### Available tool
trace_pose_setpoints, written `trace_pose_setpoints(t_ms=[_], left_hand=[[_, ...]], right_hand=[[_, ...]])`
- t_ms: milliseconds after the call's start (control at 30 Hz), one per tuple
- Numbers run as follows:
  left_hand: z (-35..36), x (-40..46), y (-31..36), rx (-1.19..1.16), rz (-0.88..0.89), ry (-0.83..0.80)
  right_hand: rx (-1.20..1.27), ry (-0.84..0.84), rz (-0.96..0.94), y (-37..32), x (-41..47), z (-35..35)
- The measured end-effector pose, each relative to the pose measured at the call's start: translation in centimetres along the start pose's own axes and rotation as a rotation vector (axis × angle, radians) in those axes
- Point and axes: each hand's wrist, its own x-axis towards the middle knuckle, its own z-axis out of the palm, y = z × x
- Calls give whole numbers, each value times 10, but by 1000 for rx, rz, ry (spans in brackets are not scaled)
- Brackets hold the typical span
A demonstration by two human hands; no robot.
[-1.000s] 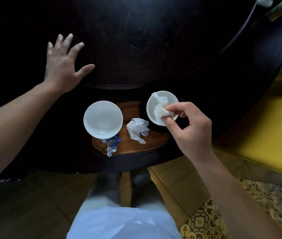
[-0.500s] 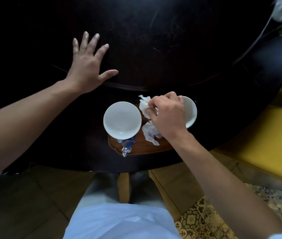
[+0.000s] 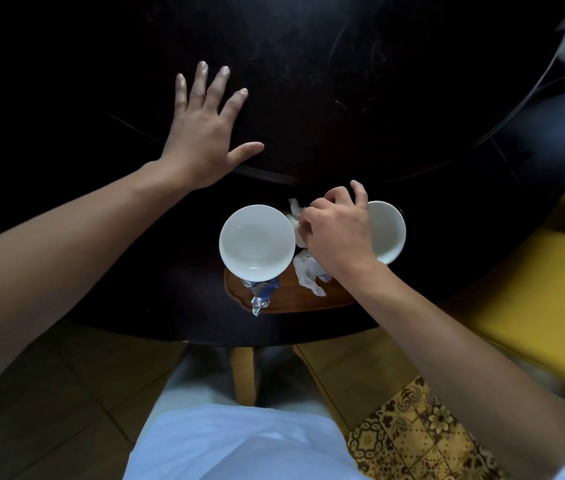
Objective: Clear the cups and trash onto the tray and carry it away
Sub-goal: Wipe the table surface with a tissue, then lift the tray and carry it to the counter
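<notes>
- Wooden tray sat at the near edge of the dark round table, right in front of the person.
- Left white cup stood upright on the tray's left part, empty inside.
- Right white cup stood at the tray's right end, partly hidden by the right hand; whether it was on the tray or just off it was not clear.
- Crumpled white tissue was pinched in the right hand, between the two cups, above the tray's far side.
- Right grip was closed on that tissue, fingers curled, knuckles up.
- Second white tissue wad lay on the tray just below the right hand.
- Blue and silver wrapper lay on the tray's near-left edge, partly under the left cup, its tip hanging over the rim.
- Left hand lay flat on the table well beyond the tray, fingers spread, grip open, holding nothing.
- Yellow seat was to the right of the table.
</notes>
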Motion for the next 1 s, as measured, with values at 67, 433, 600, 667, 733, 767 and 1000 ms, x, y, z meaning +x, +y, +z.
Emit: trace_pose_setpoints(t_ms=[67, 433, 600, 667, 733, 767, 1000], left_hand=[[-2, -1, 2, -2, 1, -3], [-22, -96, 18, -343, -229, 285], [-2, -176, 36, -296, -459, 226], [11, -200, 49, -296, -499, 194], [21, -218, 64, -300, -530, 179], [26, -224, 72, -303, -537, 170], [48, -227, 109, -459, -654, 106]], right_hand=[[1, -28, 6, 2, 0, -2], [515, 441, 382, 83, -88, -57], [885, 357, 787, 108, -142, -15], [937, 264, 838, 102, -155, 7], [956, 162, 822, 94, -160, 27], [961, 119, 798, 90, -161, 35], [885, 7, 714, 78, -150, 66]])
